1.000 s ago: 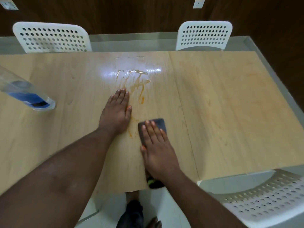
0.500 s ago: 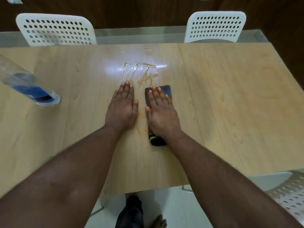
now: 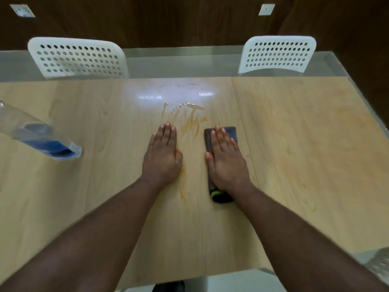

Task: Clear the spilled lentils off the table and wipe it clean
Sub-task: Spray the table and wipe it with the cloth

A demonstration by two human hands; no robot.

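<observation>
Cloth [image 3: 230,131] right of smear [image 3: 190,123]; bottle [image 3: 42,138], seemingly tilted, far left.

Dining or meeting room: long light wood-laminate table [image 3: 294,165], perforated white plastic chairs [image 3: 277,53], dark wood-panelled wall [image 3: 168,20].

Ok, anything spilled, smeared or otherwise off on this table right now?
Yes. Orange streaks with a wet sheen smear the table just beyond the left hand, and a thinner orange trail runs near that wrist. The right hand presses a dark cloth flat beside them, not on them.
</observation>
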